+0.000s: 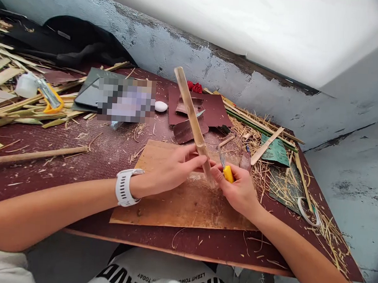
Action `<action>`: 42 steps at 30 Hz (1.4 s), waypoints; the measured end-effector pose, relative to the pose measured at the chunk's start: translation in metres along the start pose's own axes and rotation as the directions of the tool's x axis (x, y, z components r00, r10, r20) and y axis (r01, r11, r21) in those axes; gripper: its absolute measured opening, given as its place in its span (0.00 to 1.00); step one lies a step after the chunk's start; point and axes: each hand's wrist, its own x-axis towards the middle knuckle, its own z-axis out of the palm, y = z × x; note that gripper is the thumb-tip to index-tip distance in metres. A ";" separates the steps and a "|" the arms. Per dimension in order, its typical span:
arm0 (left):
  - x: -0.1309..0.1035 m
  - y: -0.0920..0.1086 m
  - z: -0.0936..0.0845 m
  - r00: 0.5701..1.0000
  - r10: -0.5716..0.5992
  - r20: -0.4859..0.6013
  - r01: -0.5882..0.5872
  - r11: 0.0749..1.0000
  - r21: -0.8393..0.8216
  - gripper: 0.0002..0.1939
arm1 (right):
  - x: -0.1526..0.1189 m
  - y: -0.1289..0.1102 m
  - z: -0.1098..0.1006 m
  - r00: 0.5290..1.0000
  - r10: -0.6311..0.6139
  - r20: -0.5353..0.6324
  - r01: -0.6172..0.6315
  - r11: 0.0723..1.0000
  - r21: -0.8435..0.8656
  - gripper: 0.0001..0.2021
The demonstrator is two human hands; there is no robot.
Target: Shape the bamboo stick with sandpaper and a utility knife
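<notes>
The left hand point(176, 168), with a white watch point(128, 187) on its wrist, has its fingers closed around the lower part of a bamboo strip point(191, 109), which rises at a tilt above a wooden board point(178, 207) on the dark red tabletop point(112, 141). The right hand point(239, 188) has its fingers curled shut around the yellow handle of a utility knife point(228, 173), the blade pointing up, just beside the strip; its fingertips are at the strip's lower end, though whether they touch it is hard to tell. Right of the board lie thin shavings point(263, 180), a green sandpaper piece point(276, 152) and a roll of tape point(309, 212). Beyond the board are dark red sheets point(215, 110) and a white oval object point(161, 106). A yellow-framed cutter point(52, 98) rests among bamboo pieces on the left.
</notes>
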 end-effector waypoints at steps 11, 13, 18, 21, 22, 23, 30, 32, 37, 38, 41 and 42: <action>0.001 -0.002 -0.007 0.993 0.040 -0.114 -0.014 0.974 0.224 0.15 | 0.011 0.008 -0.020 0.969 -0.140 -0.201 0.127 0.989 -0.078 0.21; -0.002 0.000 -0.006 0.996 0.028 -0.079 -0.005 0.959 0.283 0.16 | 0.013 0.009 -0.019 0.966 -0.105 -0.236 0.108 0.994 0.003 0.20; -0.007 0.002 -0.002 0.995 -0.054 0.081 0.025 0.944 0.330 0.19 | 0.019 0.008 -0.019 0.960 -0.023 -0.279 0.085 0.973 0.213 0.18; -0.008 -0.001 -0.001 0.986 -0.100 0.136 0.040 0.920 0.391 0.21 | 0.023 0.007 -0.021 0.928 -0.007 -0.372 0.108 0.962 0.251 0.19; -0.009 -0.003 -0.001 0.983 -0.112 0.145 0.043 0.909 0.415 0.21 | 0.024 0.007 -0.023 0.913 -0.007 -0.408 0.120 0.960 0.254 0.19; -0.009 -0.004 -0.002 0.980 -0.123 0.153 0.044 0.898 0.437 0.21 | 0.025 0.007 -0.025 0.900 -0.008 -0.435 0.132 0.958 0.255 0.19; -0.013 -0.004 0.001 0.971 -0.185 0.149 0.088 0.864 0.496 0.16 | 0.026 0.010 -0.036 0.946 -0.121 -0.301 0.146 0.988 0.060 0.18; -0.013 -0.002 0.003 0.982 -0.162 0.096 0.094 0.862 0.498 0.15 | 0.021 0.010 -0.033 0.945 -0.198 -0.259 0.180 0.979 -0.092 0.17; -0.016 -0.004 0.005 0.998 -0.060 0.027 0.044 0.911 0.411 0.16 | 0.014 0.008 -0.022 0.927 -0.348 -0.139 0.252 0.853 -0.457 0.17; -0.016 -0.005 0.005 0.998 -0.056 0.040 0.036 0.921 0.389 0.16 | 0.013 0.008 -0.021 0.925 -0.360 -0.126 0.256 0.831 -0.495 0.17; -0.018 -0.007 0.004 0.997 -0.032 0.069 0.004 0.924 0.383 0.16 | 0.014 0.011 -0.020 0.905 -0.412 -0.106 0.272 0.753 -0.599 0.18; -0.018 -0.007 0.004 0.997 -0.019 0.072 -0.011 0.918 0.398 0.16 | 0.015 0.012 -0.020 0.897 -0.432 -0.094 0.283 0.725 -0.628 0.18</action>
